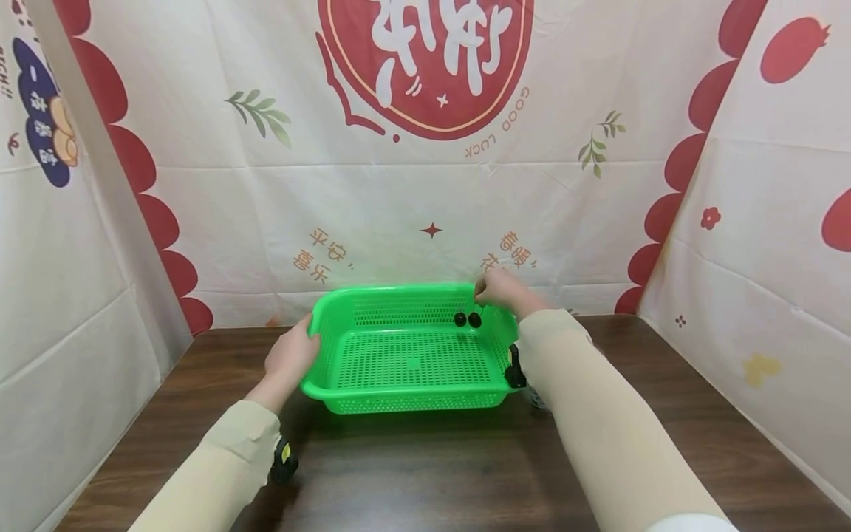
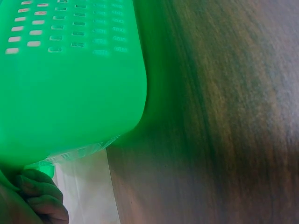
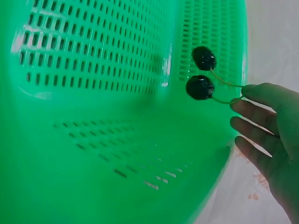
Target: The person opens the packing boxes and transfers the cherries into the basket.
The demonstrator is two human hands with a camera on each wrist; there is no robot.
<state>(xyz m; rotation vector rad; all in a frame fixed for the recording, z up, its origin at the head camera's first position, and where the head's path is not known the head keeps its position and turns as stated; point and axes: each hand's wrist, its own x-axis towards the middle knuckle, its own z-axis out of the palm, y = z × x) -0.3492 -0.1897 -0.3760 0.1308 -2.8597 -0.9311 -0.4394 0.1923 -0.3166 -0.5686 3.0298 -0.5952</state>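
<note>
near the back side of the brown table (image 1: 425, 473), a green basket (image 1: 412, 403) with many small holes is placed with its open side up. at its left end, the left hand (image 1: 291, 355) grips the rim, with its fingers curled round the edge. at the back right corner, the right hand (image 1: 504, 290) is above the rim and pinches two thin stems (image 3: 223, 81) between the thumb and a fingertip; its other fingers are spread apart and are not bent tightly. from these stems, two dark, shiny cherries (image 1: 467, 320) hang side by side, inside the basket corner. whether they touch the green wall, i cannot tell. just beside the right end of the basket, a transparent object (image 1: 537, 400) is mostly hidden by the right sleeve (image 1: 585, 406). behind the table, a white printed cloth (image 1: 412, 199) is hanging.
</note>
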